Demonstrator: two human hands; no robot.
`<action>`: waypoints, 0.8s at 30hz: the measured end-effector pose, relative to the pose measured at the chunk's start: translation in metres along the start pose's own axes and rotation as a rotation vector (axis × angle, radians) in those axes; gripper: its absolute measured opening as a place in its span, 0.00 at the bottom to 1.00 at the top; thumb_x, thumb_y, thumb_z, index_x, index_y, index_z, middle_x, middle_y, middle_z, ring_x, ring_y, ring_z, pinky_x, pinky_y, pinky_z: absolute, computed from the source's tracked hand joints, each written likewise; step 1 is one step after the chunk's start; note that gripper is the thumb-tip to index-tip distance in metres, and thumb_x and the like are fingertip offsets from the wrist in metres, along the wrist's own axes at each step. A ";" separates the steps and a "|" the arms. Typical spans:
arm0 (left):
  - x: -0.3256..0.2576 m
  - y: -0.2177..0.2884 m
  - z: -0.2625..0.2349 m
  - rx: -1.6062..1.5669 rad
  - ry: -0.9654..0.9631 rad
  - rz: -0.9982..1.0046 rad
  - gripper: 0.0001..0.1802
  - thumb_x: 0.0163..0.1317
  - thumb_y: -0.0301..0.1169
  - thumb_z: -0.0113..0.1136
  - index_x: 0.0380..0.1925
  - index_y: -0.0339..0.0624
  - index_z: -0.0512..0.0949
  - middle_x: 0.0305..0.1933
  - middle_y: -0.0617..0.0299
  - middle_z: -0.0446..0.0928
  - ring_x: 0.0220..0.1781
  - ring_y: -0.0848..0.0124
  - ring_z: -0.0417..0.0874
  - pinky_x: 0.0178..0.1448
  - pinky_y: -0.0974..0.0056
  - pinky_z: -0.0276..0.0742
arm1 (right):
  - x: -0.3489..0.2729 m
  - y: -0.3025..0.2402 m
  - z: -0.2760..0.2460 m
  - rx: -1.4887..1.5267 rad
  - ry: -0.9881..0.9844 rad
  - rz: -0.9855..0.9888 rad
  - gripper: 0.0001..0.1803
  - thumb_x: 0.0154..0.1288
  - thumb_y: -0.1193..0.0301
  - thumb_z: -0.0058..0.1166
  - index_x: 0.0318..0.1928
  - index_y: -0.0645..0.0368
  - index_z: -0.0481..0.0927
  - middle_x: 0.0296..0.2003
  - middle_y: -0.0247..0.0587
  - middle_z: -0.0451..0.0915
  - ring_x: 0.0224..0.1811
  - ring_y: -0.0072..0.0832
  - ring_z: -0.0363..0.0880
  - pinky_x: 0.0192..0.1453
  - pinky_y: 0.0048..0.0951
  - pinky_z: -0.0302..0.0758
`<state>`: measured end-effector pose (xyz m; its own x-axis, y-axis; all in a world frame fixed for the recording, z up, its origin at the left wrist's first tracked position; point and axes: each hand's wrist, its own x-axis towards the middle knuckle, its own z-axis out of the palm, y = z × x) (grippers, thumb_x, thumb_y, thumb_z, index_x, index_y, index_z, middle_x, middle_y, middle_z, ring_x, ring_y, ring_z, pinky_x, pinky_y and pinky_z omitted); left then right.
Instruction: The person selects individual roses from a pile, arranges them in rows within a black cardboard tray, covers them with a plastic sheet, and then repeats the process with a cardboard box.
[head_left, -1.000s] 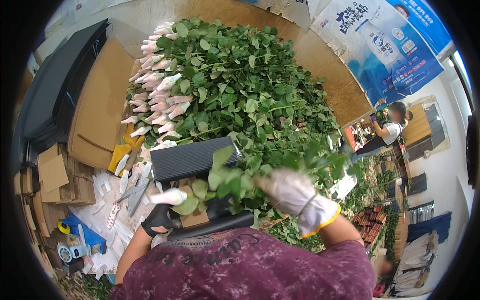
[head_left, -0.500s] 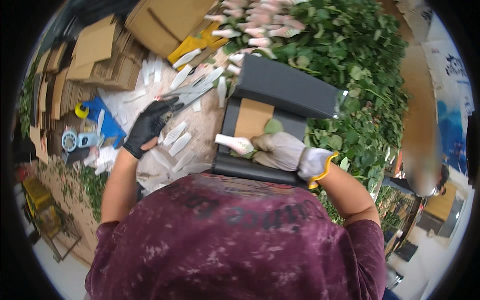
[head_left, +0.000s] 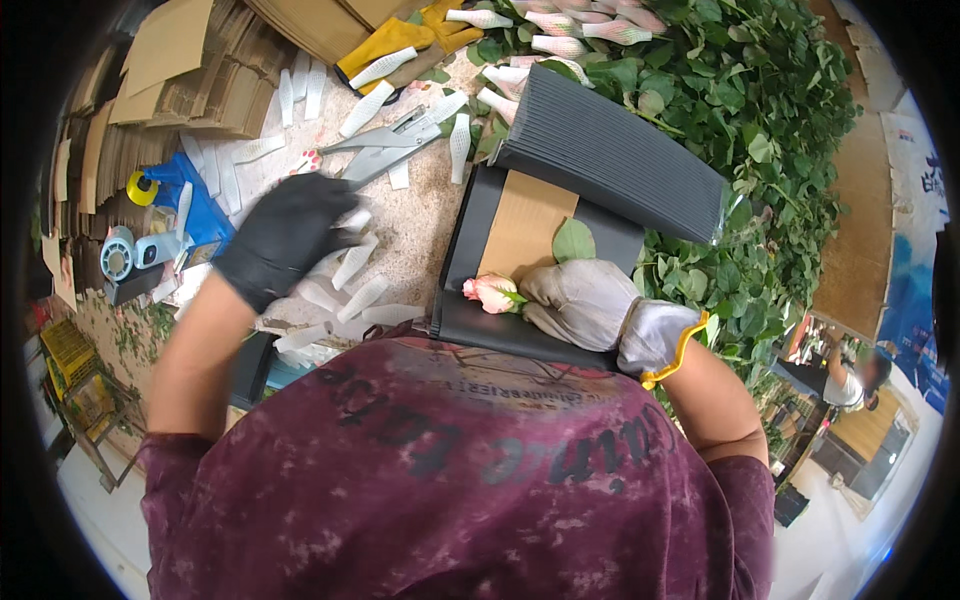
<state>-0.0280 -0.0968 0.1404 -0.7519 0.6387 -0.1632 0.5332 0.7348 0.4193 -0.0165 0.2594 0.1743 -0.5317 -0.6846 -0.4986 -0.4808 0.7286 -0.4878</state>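
A pink rose (head_left: 490, 293) lies bare-headed across a black ridged box-like holder (head_left: 470, 225) with a brown cardboard strip (head_left: 522, 222) inside. My right hand (head_left: 580, 305), in a pale grey work glove, is closed round its stem, most of which is hidden. One green leaf (head_left: 573, 241) stands out above the glove. My left hand (head_left: 290, 240), gloved in black, is over the left of the table with its fingers apart. Close to those fingers lie white mesh sleeves (head_left: 356, 262) and a silver plier-type stapler (head_left: 395, 142). The left fingertips are slightly blurred.
Sleeved roses (head_left: 590, 30) and a mass of leafy stems (head_left: 730, 120) fill the back and right. Cardboard stacks (head_left: 210, 85), a blue tape dispenser (head_left: 200, 205) and a small fan (head_left: 118, 255) stand left. Yellow gloves (head_left: 410, 45) lie behind. A person (head_left: 850, 385) is far right.
The white mesh sleeve has come off the rose, baring its pink head. My left hand has shifted slightly left and turned. My right hand keeps its hold, and the whole view has tilted a little.
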 end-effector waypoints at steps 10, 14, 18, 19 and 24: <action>0.089 0.073 0.070 -0.620 0.004 0.565 0.15 0.58 0.41 0.67 0.44 0.50 0.85 0.49 0.61 0.84 0.54 0.60 0.81 0.60 0.54 0.71 | -0.120 0.008 -0.018 -0.180 0.137 0.613 0.10 0.62 0.65 0.56 0.42 0.54 0.78 0.32 0.46 0.84 0.33 0.44 0.85 0.37 0.44 0.82; 0.088 0.066 0.077 -0.618 0.014 0.587 0.17 0.58 0.42 0.67 0.45 0.48 0.85 0.49 0.62 0.85 0.55 0.61 0.82 0.61 0.56 0.73 | -0.143 -0.006 -0.019 -0.128 -0.082 0.652 0.11 0.62 0.59 0.57 0.38 0.53 0.81 0.28 0.42 0.84 0.30 0.43 0.85 0.33 0.47 0.79; 0.095 0.069 0.071 -0.686 -0.065 0.554 0.21 0.57 0.45 0.68 0.48 0.48 0.85 0.50 0.62 0.84 0.56 0.61 0.81 0.62 0.56 0.73 | -0.132 0.035 0.039 0.009 0.017 0.680 0.13 0.62 0.59 0.57 0.38 0.54 0.81 0.28 0.48 0.83 0.33 0.50 0.84 0.38 0.46 0.79; 0.095 0.072 0.069 -0.687 -0.081 0.514 0.21 0.57 0.46 0.68 0.48 0.51 0.85 0.50 0.63 0.84 0.56 0.62 0.80 0.62 0.56 0.72 | -0.127 0.044 0.045 0.033 0.029 0.656 0.13 0.64 0.59 0.55 0.40 0.54 0.81 0.33 0.48 0.84 0.37 0.51 0.84 0.41 0.47 0.79; 0.092 0.069 0.072 -0.602 0.043 0.595 0.18 0.58 0.43 0.67 0.48 0.52 0.85 0.54 0.59 0.82 0.57 0.57 0.80 0.63 0.55 0.72 | -0.144 0.052 -0.054 0.086 0.411 0.351 0.13 0.66 0.63 0.52 0.43 0.55 0.85 0.34 0.45 0.85 0.34 0.39 0.86 0.40 0.39 0.83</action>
<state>-0.0323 0.0293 0.0902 -0.4322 0.8621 0.2645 0.5566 0.0242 0.8304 -0.0019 0.3967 0.2593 -0.8870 -0.3238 -0.3291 -0.1757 0.8960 -0.4079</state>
